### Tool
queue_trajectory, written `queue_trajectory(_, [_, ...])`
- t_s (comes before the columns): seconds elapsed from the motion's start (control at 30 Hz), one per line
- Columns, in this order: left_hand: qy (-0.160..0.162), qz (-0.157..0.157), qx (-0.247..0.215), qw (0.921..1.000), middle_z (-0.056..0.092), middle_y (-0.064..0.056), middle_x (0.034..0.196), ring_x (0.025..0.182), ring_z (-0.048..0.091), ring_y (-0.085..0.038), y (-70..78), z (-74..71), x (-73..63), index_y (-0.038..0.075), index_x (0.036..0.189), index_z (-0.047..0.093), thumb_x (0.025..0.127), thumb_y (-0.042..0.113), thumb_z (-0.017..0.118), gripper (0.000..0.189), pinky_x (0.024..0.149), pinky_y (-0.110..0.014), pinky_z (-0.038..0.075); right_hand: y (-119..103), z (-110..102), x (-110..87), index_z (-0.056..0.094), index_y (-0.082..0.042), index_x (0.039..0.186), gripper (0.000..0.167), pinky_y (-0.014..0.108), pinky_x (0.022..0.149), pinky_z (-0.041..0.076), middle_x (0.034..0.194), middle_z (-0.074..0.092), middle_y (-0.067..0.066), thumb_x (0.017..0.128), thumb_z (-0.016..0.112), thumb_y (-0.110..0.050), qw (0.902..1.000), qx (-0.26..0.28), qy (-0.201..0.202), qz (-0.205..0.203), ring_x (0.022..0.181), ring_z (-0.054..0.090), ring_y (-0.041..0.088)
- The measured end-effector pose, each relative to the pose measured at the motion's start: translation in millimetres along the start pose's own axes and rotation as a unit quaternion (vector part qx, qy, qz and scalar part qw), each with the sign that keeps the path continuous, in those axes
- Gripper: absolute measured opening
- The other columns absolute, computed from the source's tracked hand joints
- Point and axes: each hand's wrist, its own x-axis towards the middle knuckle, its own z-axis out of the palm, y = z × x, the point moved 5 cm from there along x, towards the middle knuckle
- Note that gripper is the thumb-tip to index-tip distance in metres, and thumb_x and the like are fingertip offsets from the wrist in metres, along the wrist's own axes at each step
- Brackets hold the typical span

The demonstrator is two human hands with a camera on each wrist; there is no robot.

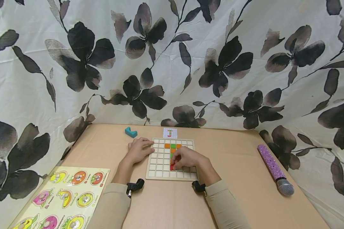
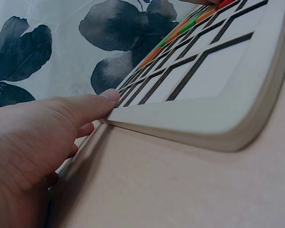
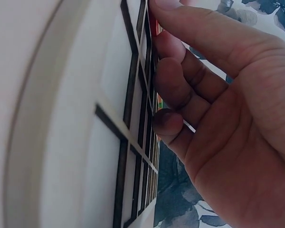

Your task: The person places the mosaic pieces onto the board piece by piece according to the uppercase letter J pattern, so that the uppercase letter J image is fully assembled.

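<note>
A white gridded board [image 1: 157, 174] lies on the table, with orange and green square tiles [image 1: 173, 146] set in its cells. My left hand [image 1: 139, 149] rests at the board's left edge. In the left wrist view its straight thumb [image 2: 102, 99] touches the rim near a corner, while the other fingers are partly hidden behind it. Over the lower middle of the grid, my right hand [image 1: 186, 158] pinches a red square tile [image 1: 171, 167] with thumb and forefinger. Its remaining fingers [image 3: 173, 85] are curled close to the board. The fingertips partly cover the column of tiles.
Behind the board lies a small card [image 1: 170, 133] with a coloured grid pattern. A teal angled block [image 1: 131, 132] is at the back left. At the front left is a fruit picture board [image 1: 71, 190]; a purple glittery microphone [image 1: 272, 165] lies at the right. Floral cloth [image 1: 175, 70] hangs behind the table.
</note>
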Motion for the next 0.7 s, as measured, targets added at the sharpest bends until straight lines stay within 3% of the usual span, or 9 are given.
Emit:
queue_trajectory(0.27, [-0.001, -0.003, 0.001, 1.0, 0.062, -0.007, 0.141, 0.127, 0.047, -0.03, -0.1, 0.3, 0.7, 0.02, 0.135, 0.072, 0.097, 0.037, 0.074, 0.041, 0.099, -0.053, 0.023, -1, -3, -1.0, 0.081, -0.016, 0.091, 0.012, 0.023, 0.064, 0.048, 0.077, 0.071, -0.003, 0.082, 0.089, -0.012, 1.0, 0.006, 0.006, 0.0, 0.069, 0.059, 0.01])
queue_trajectory(0.7, [-0.002, -0.002, 0.011, 0.9999, 0.062, -0.008, 0.141, 0.126, 0.046, -0.031, -0.6, -0.2, 1.6, 0.019, 0.134, 0.072, 0.097, 0.037, 0.073, 0.041, 0.097, -0.052, 0.023, 3, -30, -14.5, 0.08, -0.009, 0.101, 0.017, 0.025, 0.064, 0.048, 0.082, 0.069, 0.0, 0.086, 0.086, -0.013, 0.9955, 0.017, 0.092, 0.012, 0.074, 0.058, 0.015])
